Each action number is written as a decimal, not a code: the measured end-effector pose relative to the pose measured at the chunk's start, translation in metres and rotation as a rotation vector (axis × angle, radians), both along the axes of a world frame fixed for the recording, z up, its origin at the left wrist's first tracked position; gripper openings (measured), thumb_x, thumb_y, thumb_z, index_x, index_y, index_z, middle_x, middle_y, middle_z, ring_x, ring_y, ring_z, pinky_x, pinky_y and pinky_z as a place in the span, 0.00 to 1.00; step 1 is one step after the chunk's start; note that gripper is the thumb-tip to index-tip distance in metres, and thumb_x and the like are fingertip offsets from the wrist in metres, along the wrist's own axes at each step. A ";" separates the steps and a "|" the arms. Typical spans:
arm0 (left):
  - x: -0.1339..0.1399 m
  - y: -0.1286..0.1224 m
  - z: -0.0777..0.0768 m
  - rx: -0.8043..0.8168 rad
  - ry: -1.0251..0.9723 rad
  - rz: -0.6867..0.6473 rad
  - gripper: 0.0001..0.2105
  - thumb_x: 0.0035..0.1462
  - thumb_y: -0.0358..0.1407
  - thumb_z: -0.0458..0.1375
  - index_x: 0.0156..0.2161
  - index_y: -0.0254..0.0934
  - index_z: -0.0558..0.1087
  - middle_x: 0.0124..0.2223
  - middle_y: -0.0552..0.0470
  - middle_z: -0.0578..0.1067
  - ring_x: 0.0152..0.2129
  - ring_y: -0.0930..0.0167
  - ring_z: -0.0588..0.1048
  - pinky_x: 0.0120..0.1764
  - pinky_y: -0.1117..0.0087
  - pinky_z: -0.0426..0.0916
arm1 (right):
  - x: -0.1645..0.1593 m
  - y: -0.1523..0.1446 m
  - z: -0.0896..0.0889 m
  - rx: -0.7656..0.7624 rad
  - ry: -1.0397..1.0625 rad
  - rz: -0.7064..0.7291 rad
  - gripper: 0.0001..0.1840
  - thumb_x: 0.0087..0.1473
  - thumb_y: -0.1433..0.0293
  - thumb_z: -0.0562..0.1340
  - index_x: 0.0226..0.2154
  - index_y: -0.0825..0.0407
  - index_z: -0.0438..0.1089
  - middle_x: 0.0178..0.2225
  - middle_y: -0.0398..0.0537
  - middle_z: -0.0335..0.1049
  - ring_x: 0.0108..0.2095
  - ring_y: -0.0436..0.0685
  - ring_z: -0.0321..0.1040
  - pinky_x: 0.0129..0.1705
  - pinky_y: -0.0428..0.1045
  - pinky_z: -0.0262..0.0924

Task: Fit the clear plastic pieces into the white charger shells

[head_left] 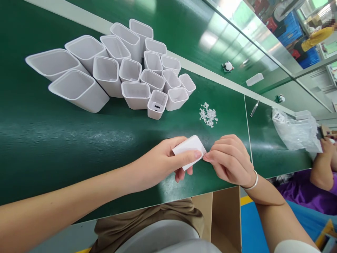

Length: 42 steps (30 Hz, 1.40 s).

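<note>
While the L hand (171,156) steadies one white plastic pc (190,144), the R hand (231,158) works at its near-R corner; step in hand, by judgement: fine fingertip work on that corner, poss. trimming, peeling or fitting a small bit. L grip: closed round the pc, thumb flat along the upper face, other fingers curled beneath. R grip: narrow, thumb & index tips pinched at the corner; cannot tell whether they have the edge itself or a tiny bit btwn them. Pc location: above the worktop (126,140) nr its front edge, tilted, mostly inside the L grip w/ its far side & R end exposed; R fingertips meet it at the R end only. Next move prob. calls for a firm L hold, corner kept clear of the L thumb, & a light, exact R pinch so the pc doesn't twist. Adj. stock: small clear bits (209,115), loose heap, just beyond the hands; white open-top cups (106,72), multiple, clustered upright to the far L, the nearest showing dark slots inside. Further R: slim tool (255,108), lying flat; clear plastic bag (295,128); co-worker's arm (325,158) at frame edge.
</note>
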<state>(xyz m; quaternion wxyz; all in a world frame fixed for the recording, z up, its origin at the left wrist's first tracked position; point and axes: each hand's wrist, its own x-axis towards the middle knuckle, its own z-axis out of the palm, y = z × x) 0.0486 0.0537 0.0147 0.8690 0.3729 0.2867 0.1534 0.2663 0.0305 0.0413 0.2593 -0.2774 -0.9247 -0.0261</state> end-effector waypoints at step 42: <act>0.002 -0.002 0.006 0.113 0.235 -0.016 0.15 0.56 0.47 0.59 0.30 0.38 0.63 0.24 0.57 0.67 0.20 0.75 0.65 0.23 0.74 0.60 | 0.000 0.004 -0.007 -0.735 0.116 -0.014 0.12 0.63 0.74 0.54 0.27 0.51 0.60 0.19 0.37 0.57 0.20 0.46 0.50 0.23 0.41 0.50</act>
